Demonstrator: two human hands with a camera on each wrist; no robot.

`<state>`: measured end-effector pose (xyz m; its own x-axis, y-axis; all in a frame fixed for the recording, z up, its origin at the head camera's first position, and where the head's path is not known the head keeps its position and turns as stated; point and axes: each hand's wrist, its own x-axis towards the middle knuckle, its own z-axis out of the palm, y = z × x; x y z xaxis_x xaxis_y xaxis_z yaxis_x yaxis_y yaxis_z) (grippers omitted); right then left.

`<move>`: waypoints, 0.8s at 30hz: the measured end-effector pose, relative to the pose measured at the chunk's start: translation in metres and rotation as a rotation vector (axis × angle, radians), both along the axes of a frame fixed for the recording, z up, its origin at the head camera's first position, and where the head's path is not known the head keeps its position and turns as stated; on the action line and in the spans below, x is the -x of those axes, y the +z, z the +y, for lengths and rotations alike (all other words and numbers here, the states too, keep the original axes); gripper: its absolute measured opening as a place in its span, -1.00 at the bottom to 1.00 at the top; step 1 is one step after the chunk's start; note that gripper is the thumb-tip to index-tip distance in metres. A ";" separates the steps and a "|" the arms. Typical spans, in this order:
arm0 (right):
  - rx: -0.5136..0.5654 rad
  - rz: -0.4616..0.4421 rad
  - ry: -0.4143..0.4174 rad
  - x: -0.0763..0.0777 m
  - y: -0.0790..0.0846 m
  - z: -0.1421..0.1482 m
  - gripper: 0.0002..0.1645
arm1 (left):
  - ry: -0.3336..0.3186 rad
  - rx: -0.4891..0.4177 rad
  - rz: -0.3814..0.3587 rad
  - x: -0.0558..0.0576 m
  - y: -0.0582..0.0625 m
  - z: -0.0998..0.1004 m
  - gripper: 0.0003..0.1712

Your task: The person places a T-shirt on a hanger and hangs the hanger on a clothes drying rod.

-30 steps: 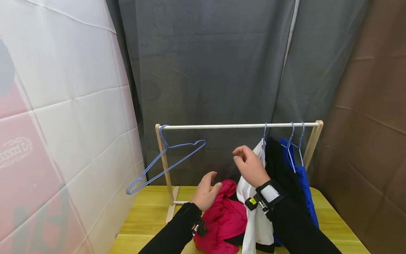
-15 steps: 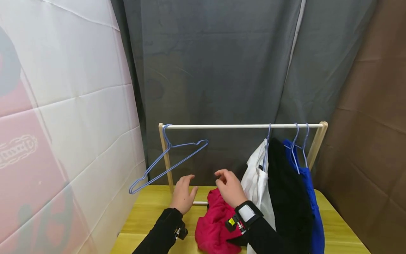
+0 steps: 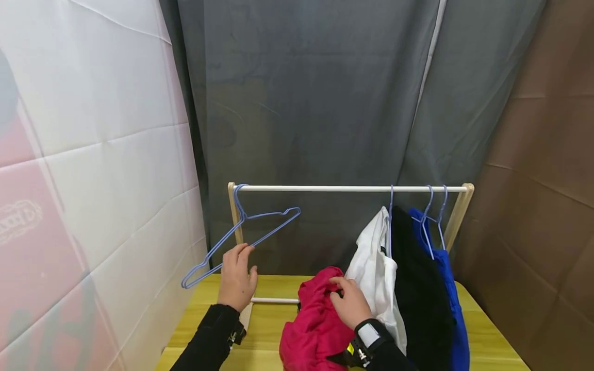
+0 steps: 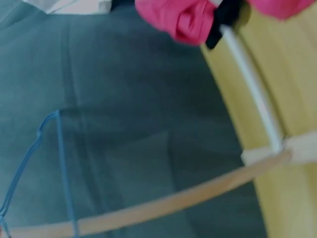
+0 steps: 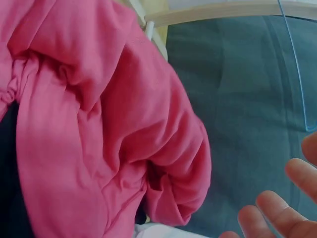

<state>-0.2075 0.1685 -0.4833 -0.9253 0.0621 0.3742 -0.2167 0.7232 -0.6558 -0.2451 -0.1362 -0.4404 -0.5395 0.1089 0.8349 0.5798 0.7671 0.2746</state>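
Observation:
My left hand is raised at the left, its fingers overlapping the lower bar of the empty blue clothes hangers on the rack's left end. Over the crumpled red garment on the table is my right hand, fingers loosely bent and holding nothing. In the right wrist view the right fingers show beside the red garment, apart from it. A black piece of cloth peeks out from under the red one. The left hand is out of sight in its own wrist view.
The small clothes rack's white rail spans the back of the yellow wooden table. White trousers, a black garment and a blue garment hang at its right. A white sheet stands on the left.
Both hands first moved left from the hanging white trousers. The left hand then went further left and up to the empty hangers, while the right moved back right and down over the red garment.

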 end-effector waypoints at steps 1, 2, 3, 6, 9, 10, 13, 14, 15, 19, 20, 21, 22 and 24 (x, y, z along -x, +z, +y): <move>0.009 -0.007 -0.002 -0.001 -0.001 0.001 -0.61 | 0.022 0.007 0.050 0.001 0.005 -0.004 -0.36; 0.016 -0.007 -0.005 -0.001 -0.001 0.002 -0.61 | 0.045 0.012 0.086 0.001 0.010 -0.008 -0.35; 0.023 -0.011 -0.008 -0.002 -0.002 0.004 -0.62 | 0.071 0.014 0.107 0.001 0.015 -0.012 -0.34; 0.040 -0.005 -0.018 -0.004 -0.003 0.006 -0.63 | 0.149 0.004 0.090 0.002 0.026 -0.022 -0.30; 0.044 -0.001 -0.024 -0.006 -0.004 0.008 -0.65 | 0.228 -0.014 -0.016 0.004 0.032 -0.030 -0.33; 0.045 -0.003 -0.022 -0.007 -0.005 0.008 -0.66 | 0.245 -0.023 -0.058 0.004 0.033 -0.032 -0.35; 0.052 -0.011 -0.024 -0.009 -0.006 0.010 -0.67 | 0.271 -0.041 -0.151 0.005 0.034 -0.036 -0.42; 0.053 -0.010 -0.027 -0.010 -0.007 0.010 -0.68 | 0.271 -0.047 -0.169 0.005 0.034 -0.036 -0.44; 0.057 -0.011 -0.029 -0.010 -0.007 0.010 -0.69 | 0.269 -0.050 -0.182 0.005 0.034 -0.037 -0.47; 0.078 -0.015 -0.024 -0.012 -0.008 0.013 -0.69 | 0.268 -0.049 -0.215 0.005 0.032 -0.038 -0.56; 0.081 -0.022 -0.023 -0.012 -0.009 0.013 -0.69 | 0.271 -0.048 -0.227 0.005 0.031 -0.038 -0.58; 0.086 -0.028 -0.019 -0.012 -0.009 0.014 -0.69 | 0.273 -0.048 -0.240 0.005 0.030 -0.038 -0.59; 0.091 -0.035 -0.017 -0.012 -0.010 0.014 -0.70 | 0.274 -0.050 -0.253 0.004 0.030 -0.038 -0.59; 0.097 -0.041 -0.015 -0.012 -0.011 0.015 -0.70 | 0.273 -0.054 -0.291 0.004 0.030 -0.039 -0.64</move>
